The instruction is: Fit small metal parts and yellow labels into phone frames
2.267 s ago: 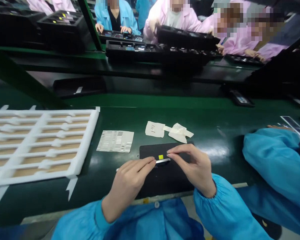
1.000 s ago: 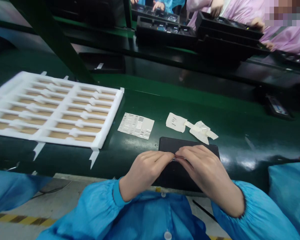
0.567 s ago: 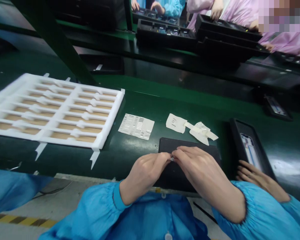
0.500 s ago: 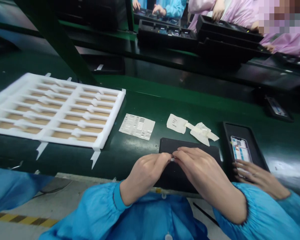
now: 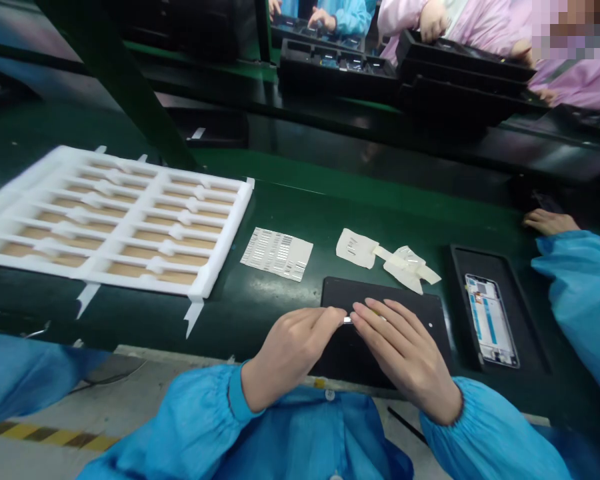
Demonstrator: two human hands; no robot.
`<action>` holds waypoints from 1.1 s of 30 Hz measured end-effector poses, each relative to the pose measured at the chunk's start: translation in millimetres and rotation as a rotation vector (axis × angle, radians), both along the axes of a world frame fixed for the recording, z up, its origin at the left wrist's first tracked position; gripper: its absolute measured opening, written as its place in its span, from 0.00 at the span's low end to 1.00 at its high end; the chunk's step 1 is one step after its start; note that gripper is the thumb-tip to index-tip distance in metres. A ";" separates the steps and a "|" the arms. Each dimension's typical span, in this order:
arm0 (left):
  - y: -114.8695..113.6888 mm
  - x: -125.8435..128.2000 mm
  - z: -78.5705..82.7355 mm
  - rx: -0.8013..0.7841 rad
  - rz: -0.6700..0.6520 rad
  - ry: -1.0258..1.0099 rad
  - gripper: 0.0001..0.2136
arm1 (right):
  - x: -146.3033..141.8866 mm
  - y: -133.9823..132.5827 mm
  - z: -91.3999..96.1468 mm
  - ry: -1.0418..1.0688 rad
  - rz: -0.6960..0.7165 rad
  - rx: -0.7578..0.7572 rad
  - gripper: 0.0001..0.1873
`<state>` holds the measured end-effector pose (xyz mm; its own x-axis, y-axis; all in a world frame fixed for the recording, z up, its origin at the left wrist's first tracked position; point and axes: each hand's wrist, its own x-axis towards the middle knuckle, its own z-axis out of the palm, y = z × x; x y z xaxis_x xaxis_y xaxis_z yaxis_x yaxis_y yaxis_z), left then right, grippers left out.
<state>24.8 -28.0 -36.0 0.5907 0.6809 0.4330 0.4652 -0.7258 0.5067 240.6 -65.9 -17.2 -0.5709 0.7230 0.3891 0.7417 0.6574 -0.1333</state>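
My left hand (image 5: 293, 343) is closed, its thumb and fingertip pinched at one end of a small silvery piece (image 5: 347, 321) over a black flat board (image 5: 340, 350). Beside it, my right hand (image 5: 400, 347) has its fingers stretched out and slightly apart, low above the same board. Its index fingertip reaches the other end of the silvery piece. Something with a yellow spot shows between the right fingers; the rest is hidden. Beyond the board lie a sheet of silvery strips (image 5: 277, 254) and cream backing papers (image 5: 359, 249) with a few strips on them.
A white foam tray (image 5: 205, 283) with slots stands at left. To the right, a phone frame (image 5: 493, 320) lies in a black tray (image 5: 530, 340). A co-worker's hand (image 5: 550, 221) rests near another dark tray. Several people work at black bins (image 5: 337, 73) across the line.
My right hand has flattened, its fingers straightening and its wrist drawing in; more of the silvery piece shows. The co-worker's hand has left the phone frame and moved farther back.
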 end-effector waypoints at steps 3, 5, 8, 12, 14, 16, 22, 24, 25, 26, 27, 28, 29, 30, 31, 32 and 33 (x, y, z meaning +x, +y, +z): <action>-0.4 1.5 0.2 0.005 -0.002 0.006 0.09 | 2.4 -0.2 -2.8 -0.030 0.026 0.065 0.21; -0.7 2.1 0.1 0.014 -0.011 0.004 0.09 | 4.5 0.6 -4.2 -0.017 0.057 0.097 0.20; -1.3 2.0 0.4 0.045 -0.011 0.000 0.08 | 6.6 2.7 -5.5 -0.013 0.095 0.107 0.19; -1.8 1.4 1.8 0.059 -0.017 0.009 0.08 | 5.1 4.7 -10.6 0.001 0.105 0.141 0.18; -1.3 2.0 2.4 0.071 -0.011 0.010 0.08 | 3.3 5.3 -16.0 0.066 0.092 0.116 0.20; -0.4 2.9 2.8 0.096 -0.003 0.010 0.08 | 2.0 5.6 -22.1 0.197 0.040 0.055 0.21; 0.7 1.5 3.7 0.129 -0.031 0.005 0.09 | 2.5 0.1 -37.0 0.209 0.014 0.174 0.23; 0.3 0.0 4.4 0.131 -0.039 0.018 0.09 | 1.0 -2.4 -38.4 0.214 0.001 0.181 0.22; -0.1 -0.6 4.9 0.130 -0.042 0.029 0.09 | -0.5 -3.3 -37.8 0.269 -0.021 0.130 0.21; -0.5 -1.0 5.3 0.125 -0.047 0.044 0.10 | -2.2 -3.9 -36.1 0.351 -0.051 0.051 0.18; -0.8 -1.2 5.8 0.113 -0.055 0.063 0.11 | -3.8 -4.3 -33.6 0.439 -0.084 -0.046 0.15; -1.1 -1.2 6.3 0.096 -0.064 0.083 0.11 | -5.2 -4.5 -30.3 0.522 -0.119 -0.151 0.13; -1.1 -1.1 7.0 0.074 -0.071 0.103 0.12 | -6.0 -4.7 -26.6 0.597 -0.150 -0.247 0.12; -1.0 -1.0 8.0 0.048 -0.074 0.118 0.13 | -6.1 -4.9 -22.6 0.664 -0.178 -0.321 0.12; -0.5 -1.1 9.6 0.016 -0.077 0.130 0.13 | -5.5 -5.3 -18.8 0.727 -0.202 -0.366 0.14; 0.4 -2.0 11.8 -0.019 -0.083 0.137 0.13 | -4.0 -5.8 -15.4 0.790 -0.227 -0.380 0.16; 1.5 -3.9 15.0 -0.057 -0.091 0.141 0.13 | -1.7 -6.7 -12.6 0.854 -0.257 -0.365 0.17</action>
